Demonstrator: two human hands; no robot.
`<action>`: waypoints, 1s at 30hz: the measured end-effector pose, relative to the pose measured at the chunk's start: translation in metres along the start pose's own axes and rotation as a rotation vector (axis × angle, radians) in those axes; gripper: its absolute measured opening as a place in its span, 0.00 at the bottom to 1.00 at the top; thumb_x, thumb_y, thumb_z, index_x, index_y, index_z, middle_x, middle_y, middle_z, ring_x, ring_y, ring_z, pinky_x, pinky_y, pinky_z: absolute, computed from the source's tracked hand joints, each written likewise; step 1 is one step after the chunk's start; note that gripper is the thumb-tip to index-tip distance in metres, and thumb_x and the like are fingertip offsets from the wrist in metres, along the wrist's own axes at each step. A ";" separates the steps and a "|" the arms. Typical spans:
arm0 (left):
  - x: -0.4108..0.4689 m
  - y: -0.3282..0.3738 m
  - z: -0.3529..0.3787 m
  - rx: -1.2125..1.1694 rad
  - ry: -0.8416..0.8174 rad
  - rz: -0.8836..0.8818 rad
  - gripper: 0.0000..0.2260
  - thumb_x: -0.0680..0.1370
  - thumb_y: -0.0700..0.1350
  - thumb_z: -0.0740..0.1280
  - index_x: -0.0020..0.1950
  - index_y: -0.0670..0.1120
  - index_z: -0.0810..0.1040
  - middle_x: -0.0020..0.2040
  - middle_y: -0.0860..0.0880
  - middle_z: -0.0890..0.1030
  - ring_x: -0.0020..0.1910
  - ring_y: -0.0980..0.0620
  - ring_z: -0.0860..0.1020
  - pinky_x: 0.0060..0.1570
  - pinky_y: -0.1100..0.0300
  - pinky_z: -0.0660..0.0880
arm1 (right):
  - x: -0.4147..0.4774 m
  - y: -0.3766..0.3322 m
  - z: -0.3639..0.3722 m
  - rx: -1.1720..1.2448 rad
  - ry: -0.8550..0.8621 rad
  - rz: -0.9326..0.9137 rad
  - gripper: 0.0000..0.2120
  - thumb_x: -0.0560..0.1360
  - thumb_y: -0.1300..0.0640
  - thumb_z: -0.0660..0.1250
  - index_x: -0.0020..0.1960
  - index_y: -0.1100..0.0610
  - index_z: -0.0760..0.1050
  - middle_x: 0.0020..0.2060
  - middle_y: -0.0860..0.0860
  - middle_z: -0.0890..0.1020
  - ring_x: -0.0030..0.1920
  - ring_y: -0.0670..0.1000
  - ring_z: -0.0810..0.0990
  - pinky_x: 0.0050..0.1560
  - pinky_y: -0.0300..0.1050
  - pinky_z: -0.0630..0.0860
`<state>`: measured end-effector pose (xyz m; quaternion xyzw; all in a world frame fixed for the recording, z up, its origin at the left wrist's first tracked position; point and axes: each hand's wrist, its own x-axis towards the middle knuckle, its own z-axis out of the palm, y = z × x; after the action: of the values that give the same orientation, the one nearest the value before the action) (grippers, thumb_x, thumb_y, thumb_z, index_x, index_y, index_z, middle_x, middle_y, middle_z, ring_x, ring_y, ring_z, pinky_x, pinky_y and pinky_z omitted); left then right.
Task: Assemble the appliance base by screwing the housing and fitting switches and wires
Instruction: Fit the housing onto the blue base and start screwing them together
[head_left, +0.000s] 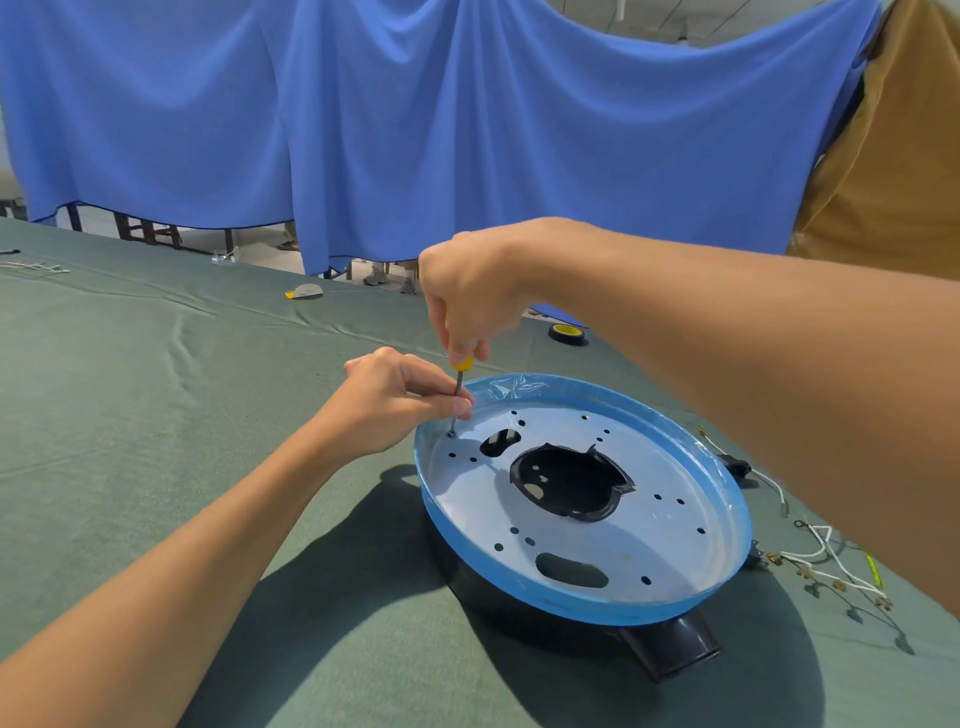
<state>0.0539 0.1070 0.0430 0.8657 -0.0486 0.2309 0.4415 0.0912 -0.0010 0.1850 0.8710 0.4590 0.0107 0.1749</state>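
Your right hand (470, 296) is curled round the yellow handle of the screwdriver (459, 385) from above, likely so you can bear down and twist. Your left hand (395, 400) pinches the metal shaft just above the tip, seemingly to keep it from skating off the hole. The screwdriver stands almost upright, its long axis near vertical. Its tip points down into a hole by the far left rim of the plate (649, 525), which lies flat on the black base (670, 644) toward the table's (156, 415) front right, with loose wires (826, 556) just beside it.

bright, sharp daylight; hard shadows fall toward the viewer; wide-angle edge bending.
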 end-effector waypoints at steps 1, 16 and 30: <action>-0.001 0.000 -0.001 0.003 -0.009 0.000 0.02 0.72 0.44 0.76 0.43 0.51 0.88 0.43 0.54 0.86 0.50 0.61 0.80 0.67 0.45 0.68 | 0.003 -0.002 0.000 -0.008 -0.013 0.022 0.08 0.75 0.54 0.69 0.39 0.55 0.80 0.29 0.46 0.84 0.34 0.48 0.80 0.33 0.38 0.73; 0.017 0.020 0.002 0.782 -0.151 -0.140 0.09 0.69 0.58 0.76 0.32 0.58 0.80 0.57 0.59 0.80 0.65 0.53 0.66 0.62 0.41 0.49 | 0.005 0.007 0.009 0.282 0.101 0.116 0.04 0.74 0.58 0.70 0.41 0.56 0.78 0.27 0.49 0.81 0.28 0.47 0.83 0.33 0.38 0.80; 0.017 0.019 0.002 0.762 -0.179 -0.177 0.12 0.71 0.54 0.75 0.30 0.58 0.78 0.47 0.59 0.80 0.61 0.53 0.68 0.65 0.39 0.50 | 0.003 0.008 0.010 0.229 0.082 0.118 0.16 0.77 0.54 0.64 0.32 0.56 0.69 0.18 0.47 0.77 0.26 0.49 0.80 0.29 0.37 0.72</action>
<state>0.0637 0.0960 0.0640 0.9850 0.0768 0.1170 0.1011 0.1011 -0.0056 0.1772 0.9096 0.4117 0.0040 0.0547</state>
